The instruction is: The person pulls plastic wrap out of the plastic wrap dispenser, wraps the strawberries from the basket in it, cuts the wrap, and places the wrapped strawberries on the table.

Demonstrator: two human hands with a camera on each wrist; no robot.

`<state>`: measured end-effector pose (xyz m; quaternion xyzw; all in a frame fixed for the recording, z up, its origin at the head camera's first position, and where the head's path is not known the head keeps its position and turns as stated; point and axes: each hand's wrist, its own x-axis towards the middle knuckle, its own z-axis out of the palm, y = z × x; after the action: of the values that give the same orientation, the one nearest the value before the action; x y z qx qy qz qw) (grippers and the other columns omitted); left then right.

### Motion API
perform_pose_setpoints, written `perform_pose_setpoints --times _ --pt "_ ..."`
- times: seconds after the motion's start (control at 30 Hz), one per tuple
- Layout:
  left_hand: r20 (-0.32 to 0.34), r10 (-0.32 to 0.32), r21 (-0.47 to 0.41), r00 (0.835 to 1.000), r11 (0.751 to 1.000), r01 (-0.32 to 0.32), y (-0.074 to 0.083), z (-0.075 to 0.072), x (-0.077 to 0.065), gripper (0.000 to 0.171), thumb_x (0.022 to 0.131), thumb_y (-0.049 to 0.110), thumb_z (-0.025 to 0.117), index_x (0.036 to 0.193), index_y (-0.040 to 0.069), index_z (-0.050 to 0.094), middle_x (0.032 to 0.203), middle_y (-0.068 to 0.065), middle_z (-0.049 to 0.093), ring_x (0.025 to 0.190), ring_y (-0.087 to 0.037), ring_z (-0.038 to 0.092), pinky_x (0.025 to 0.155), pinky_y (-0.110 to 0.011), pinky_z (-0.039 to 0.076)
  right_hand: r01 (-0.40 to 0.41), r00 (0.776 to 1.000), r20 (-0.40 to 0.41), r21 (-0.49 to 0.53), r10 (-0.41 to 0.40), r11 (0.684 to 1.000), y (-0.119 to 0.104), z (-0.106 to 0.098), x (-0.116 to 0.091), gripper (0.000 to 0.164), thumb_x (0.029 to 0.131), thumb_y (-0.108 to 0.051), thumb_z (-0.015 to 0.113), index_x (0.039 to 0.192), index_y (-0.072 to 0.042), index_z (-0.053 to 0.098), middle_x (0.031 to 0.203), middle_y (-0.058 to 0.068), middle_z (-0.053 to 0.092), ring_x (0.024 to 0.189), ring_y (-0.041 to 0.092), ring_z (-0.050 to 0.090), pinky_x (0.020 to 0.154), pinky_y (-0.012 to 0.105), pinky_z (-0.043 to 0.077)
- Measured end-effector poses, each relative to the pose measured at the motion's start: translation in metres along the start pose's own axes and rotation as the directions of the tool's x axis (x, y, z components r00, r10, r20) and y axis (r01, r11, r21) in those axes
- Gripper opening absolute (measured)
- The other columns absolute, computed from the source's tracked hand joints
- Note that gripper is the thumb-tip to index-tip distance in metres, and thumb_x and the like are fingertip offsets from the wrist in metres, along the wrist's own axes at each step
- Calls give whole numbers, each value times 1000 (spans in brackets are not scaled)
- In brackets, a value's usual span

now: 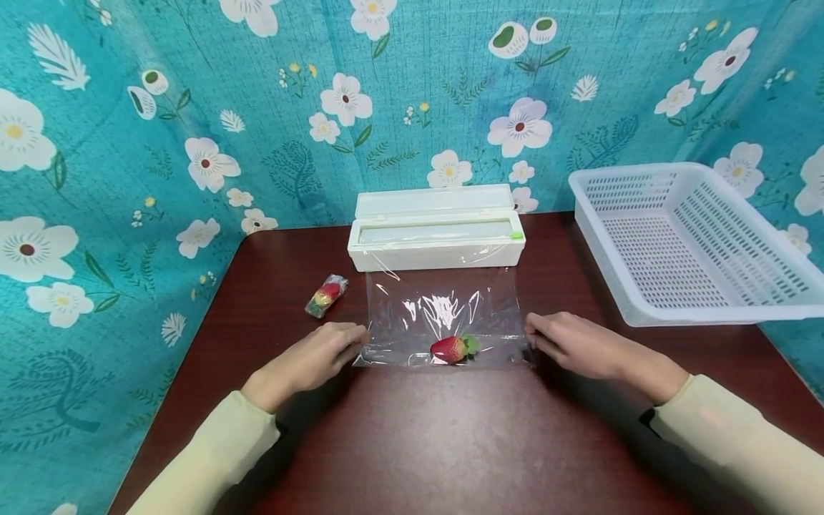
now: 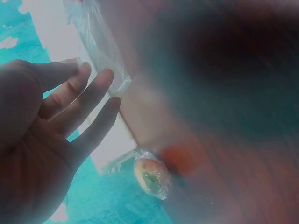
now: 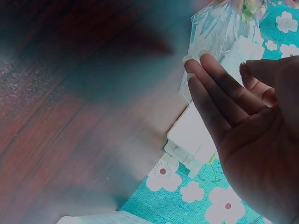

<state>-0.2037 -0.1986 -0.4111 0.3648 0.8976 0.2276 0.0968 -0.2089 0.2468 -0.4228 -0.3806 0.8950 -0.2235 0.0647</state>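
Both hands work at the near corners of a sheet of clear film [image 1: 399, 315] that runs from the open white box [image 1: 438, 257] toward the person. The left hand [image 1: 314, 357] seems to pinch the left corner between thumb and forefinger, its other fingers fairly straight; the right hand [image 1: 582, 347] appears to do the same at the right corner, though its wrist view leaves the exact contact unclear.

The strawberry [image 1: 448, 350] lies on its side near the film's near edge, roughly midway between the hands, leaves toward the right. Whether a layer already covers it is hard to tell. A wrapped strawberry [image 1: 326, 295] rests on the table [image 1: 418, 443] beyond the left hand, and a white basket [image 1: 595, 250] stands well to the right.

The main risk is the fruit rolling — it is rounded and nothing firm braces it, so an uneven lift of the corners could tip it sideways. Thin film also tends to cling to itself: the wrinkles near both hands could crease into a crooked fold. As the sheet seems joined to the box, a hard pull might drag the box along or draw out extra film.
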Motion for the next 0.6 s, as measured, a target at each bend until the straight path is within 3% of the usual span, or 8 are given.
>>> perform_pose_setpoints --times 0.17,0.43,0.6 --pt "-7 14 -14 1000 1000 -14 -4 0 6 17 95 -4 68 108 6 66 90 -4 68 80 -11 57 76 -28 55 -6 1000 4 28 5 1000 5 0 5 21 99 1 61 92 -15 52 71 -15 44 64 0 43 61 23 41" --pt "10 -4 -8 1000 1000 4 -9 1 13 16 95 -3 70 108 6 66 95 -4 70 83 -11 60 82 -32 56 3 1000 -12 38 -2 999 12 1 12 24 99 2 60 88 -16 50 70 -15 40 62 0 39 60 23 40" --pt "28 -12 3 1000 1000 12 -12 5 19 13 96 -1 70 106 6 67 94 -4 71 81 -10 60 81 -31 56 -15 1000 9 33 15 999 13 1 16 18 99 0 62 90 -14 56 72 -14 49 65 1 45 63 26 44"
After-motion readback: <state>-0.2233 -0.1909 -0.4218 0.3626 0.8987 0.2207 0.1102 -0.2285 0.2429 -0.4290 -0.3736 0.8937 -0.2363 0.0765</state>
